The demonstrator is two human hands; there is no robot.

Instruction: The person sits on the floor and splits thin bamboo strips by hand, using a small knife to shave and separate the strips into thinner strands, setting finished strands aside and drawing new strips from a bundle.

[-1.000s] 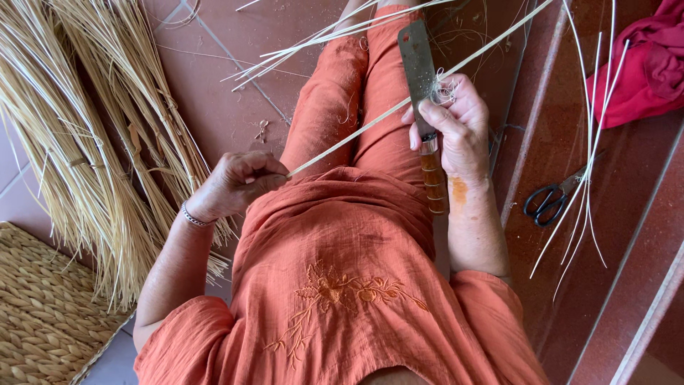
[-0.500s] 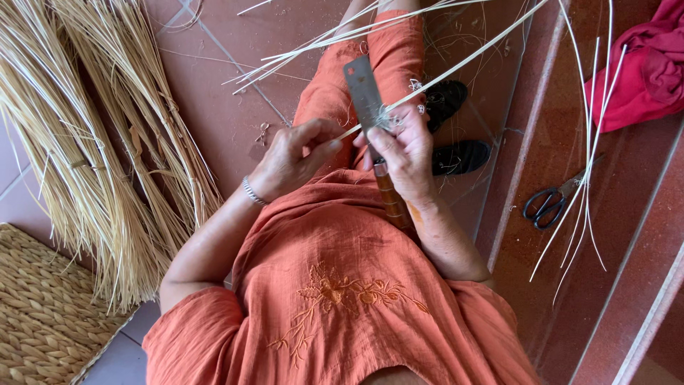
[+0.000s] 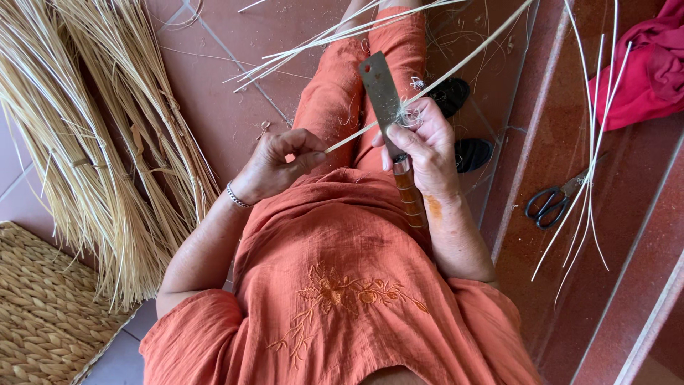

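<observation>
Pale thin cane strip [image 3: 456, 68] crosses flat steel knife blade [image 3: 377, 89] above lap; right hand [image 3: 420, 142] grips knife's banded wooden handle, left hand [image 3: 278, 167] pinches strip end left of blade. Risk: strip snaps or blade nicks thumb if pulled askew. Dry straw bundle [image 3: 78, 142] far left of blade, black scissors [image 3: 548, 203] right

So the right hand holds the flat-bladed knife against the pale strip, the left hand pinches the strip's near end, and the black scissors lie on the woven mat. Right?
Not quite. The head view shows the scissors lying on the red step at the person's right, among loose strips, not on the woven mat. The rest holds: the right hand holds the knife against the strip, and the left hand pinches its near end.
</observation>
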